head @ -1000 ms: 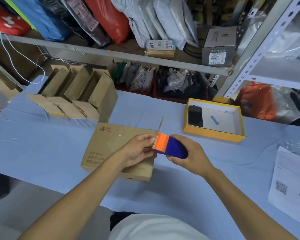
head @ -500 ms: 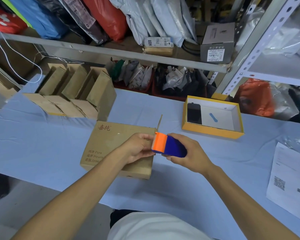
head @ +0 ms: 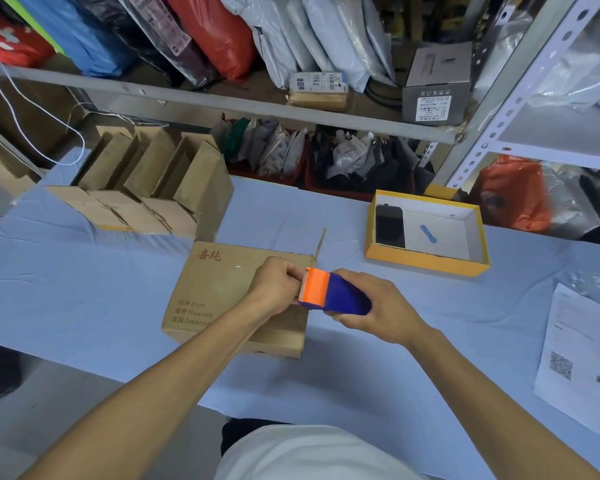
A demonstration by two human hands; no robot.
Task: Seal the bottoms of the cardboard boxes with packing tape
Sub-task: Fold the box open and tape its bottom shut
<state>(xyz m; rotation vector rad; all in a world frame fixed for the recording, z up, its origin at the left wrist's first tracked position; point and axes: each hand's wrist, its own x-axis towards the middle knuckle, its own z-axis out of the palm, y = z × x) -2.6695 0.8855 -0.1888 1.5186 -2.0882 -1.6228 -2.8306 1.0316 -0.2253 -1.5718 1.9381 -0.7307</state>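
Nearest you, both forearms reach in from six o'clock and meet over the cardboard box [head: 222,292], which lies on the blue-covered desk [head: 84,292] at about eleven o'clock from your hands. Your right hand [head: 378,310] wraps its fingers around the blue-and-orange tape dispenser [head: 329,294], held level, its toothed cutter pointing toward nine o'clock. Your left hand [head: 278,289] is curled at the cutter edge, apparently pinching the tape's free end, though the tape itself is too clear to see. You seem to be starting a strip; next, stick that end down and draw the dispenser across the seam. Farther off, at ten o'clock, folded boxes [head: 146,188] stand in a row; at two o'clock sits a yellow tray [head: 426,261].
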